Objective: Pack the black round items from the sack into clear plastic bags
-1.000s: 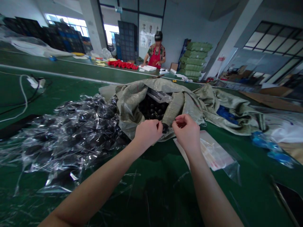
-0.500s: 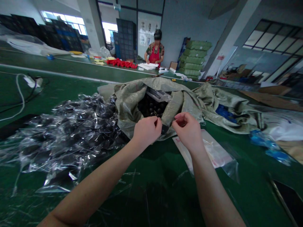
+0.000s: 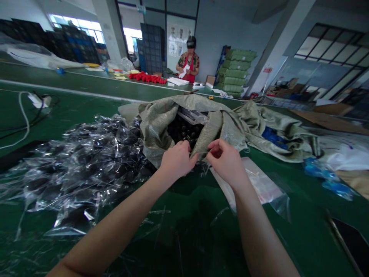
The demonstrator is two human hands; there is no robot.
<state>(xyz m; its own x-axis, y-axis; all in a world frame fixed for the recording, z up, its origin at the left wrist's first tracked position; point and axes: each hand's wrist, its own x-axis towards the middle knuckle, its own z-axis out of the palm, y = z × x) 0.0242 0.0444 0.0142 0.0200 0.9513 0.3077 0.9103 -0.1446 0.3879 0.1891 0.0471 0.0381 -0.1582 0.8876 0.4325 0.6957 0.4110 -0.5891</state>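
Observation:
My left hand is closed, pinching a small clear plastic bag that hangs below the fingertips. Its contents are mostly hidden by the hand. My right hand is also closed, thumb and forefinger pinched on a thin clear strip of plastic that stretches across from the left fingers. Just beyond both hands lies a woven sack, its mouth open on black rounded pieces. To the left spreads a heap of black pieces in clear bags. A stack of flat clear bags lies beside my right forearm.
A second woven sack with blue pieces sits to the right, near blue plastic wrappers. A phone lies at the right front. White cables and a plug are at left. Across the table a person handles white sheets.
The hands have drawn slightly closer together, and the black piece seen between them is now out of sight. A clear strip shows between the fingers. The person opposite has lifted a white sheet.

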